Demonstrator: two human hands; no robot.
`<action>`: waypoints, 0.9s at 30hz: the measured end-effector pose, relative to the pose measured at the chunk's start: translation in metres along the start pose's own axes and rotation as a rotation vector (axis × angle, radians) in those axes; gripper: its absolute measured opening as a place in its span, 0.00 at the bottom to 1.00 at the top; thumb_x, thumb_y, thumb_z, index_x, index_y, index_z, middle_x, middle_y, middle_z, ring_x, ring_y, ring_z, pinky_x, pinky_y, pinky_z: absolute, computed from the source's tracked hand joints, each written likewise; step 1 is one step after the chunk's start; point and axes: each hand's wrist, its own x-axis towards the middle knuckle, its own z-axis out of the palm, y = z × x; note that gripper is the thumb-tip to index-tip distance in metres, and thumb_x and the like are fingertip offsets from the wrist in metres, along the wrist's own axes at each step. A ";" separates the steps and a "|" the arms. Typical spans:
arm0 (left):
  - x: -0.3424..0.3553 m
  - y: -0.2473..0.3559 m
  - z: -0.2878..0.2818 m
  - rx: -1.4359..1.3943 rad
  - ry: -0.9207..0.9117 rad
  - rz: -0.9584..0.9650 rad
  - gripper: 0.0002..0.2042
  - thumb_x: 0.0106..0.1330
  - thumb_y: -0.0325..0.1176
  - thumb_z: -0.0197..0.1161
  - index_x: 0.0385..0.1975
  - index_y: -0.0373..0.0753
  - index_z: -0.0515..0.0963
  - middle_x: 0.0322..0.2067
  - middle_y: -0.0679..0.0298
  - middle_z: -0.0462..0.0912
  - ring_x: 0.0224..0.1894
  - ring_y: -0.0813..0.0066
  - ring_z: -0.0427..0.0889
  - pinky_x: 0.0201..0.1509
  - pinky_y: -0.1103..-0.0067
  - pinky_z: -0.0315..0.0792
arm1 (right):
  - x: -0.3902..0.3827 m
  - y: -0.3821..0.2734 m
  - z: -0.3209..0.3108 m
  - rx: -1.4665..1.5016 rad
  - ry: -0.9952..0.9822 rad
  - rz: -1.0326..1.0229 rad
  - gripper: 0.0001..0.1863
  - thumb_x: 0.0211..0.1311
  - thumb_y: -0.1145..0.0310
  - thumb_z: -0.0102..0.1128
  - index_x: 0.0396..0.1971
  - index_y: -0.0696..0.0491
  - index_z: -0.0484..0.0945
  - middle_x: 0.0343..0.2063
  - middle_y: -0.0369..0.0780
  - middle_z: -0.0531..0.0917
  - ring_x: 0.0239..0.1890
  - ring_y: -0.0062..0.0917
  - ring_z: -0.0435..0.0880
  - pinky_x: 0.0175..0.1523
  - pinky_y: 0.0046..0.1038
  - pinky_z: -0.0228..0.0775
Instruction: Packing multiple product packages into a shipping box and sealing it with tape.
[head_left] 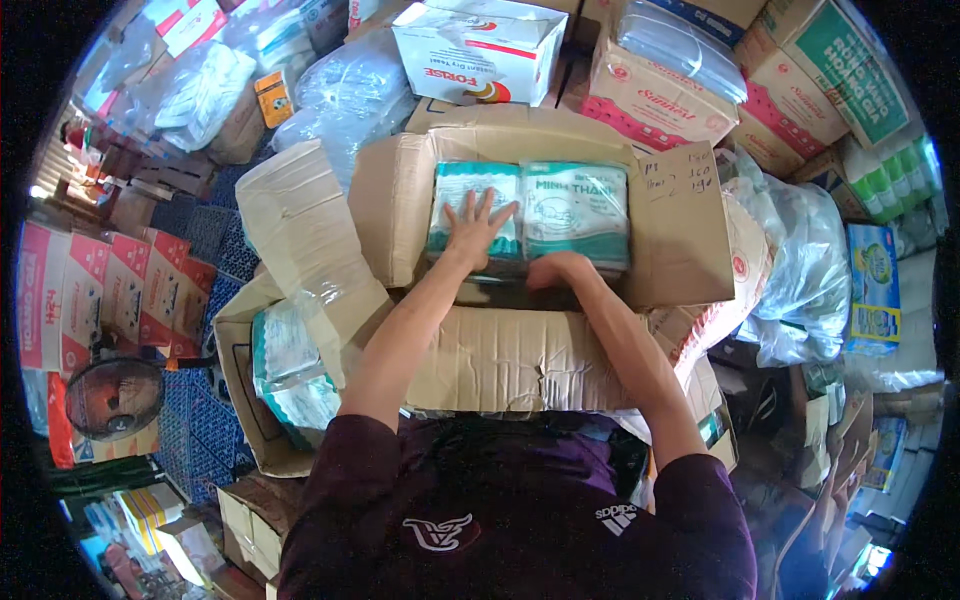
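Inside an open cardboard box lie two plastic-wrapped green-and-white packages side by side, a left package and a right package. My left hand rests flat with spread fingers on the left package. By the front edge of the right package, low in the box, is my right hand. Its fingers curl down and inward, and their tips are hidden, so what they hold cannot be made out. The box's flaps are folded outward, the front flap toward my body.
Another open box with similar green-and-white packages stands at left. Behind are a white carton, a pink-and-brown carton and bagged clear plastic goods. Plastic bags crowd the right. A fan stands at far left.
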 end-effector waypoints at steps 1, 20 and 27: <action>0.002 0.002 0.000 0.038 0.007 0.014 0.55 0.40 0.22 0.68 0.67 0.63 0.38 0.69 0.57 0.32 0.69 0.46 0.34 0.60 0.37 0.41 | -0.001 0.000 -0.001 0.005 -0.090 0.087 0.18 0.49 0.59 0.49 0.28 0.57 0.81 0.28 0.43 0.83 0.27 0.32 0.77 0.36 0.36 0.69; -0.009 0.038 0.030 -0.082 -0.859 0.196 0.12 0.50 0.32 0.58 0.30 0.32 0.80 0.33 0.49 0.81 0.34 0.59 0.81 0.37 0.65 0.74 | -0.001 -0.026 0.002 0.027 -0.245 0.289 0.18 0.48 0.55 0.55 0.34 0.51 0.81 0.32 0.40 0.82 0.31 0.26 0.76 0.38 0.35 0.68; 0.031 0.002 0.116 -0.145 -1.119 0.299 0.11 0.57 0.36 0.52 0.24 0.38 0.80 0.27 0.57 0.80 0.25 0.66 0.76 0.30 0.67 0.68 | 0.029 -0.019 0.020 0.023 -0.450 0.176 0.20 0.53 0.63 0.51 0.46 0.53 0.77 0.44 0.39 0.79 0.39 0.30 0.75 0.45 0.40 0.67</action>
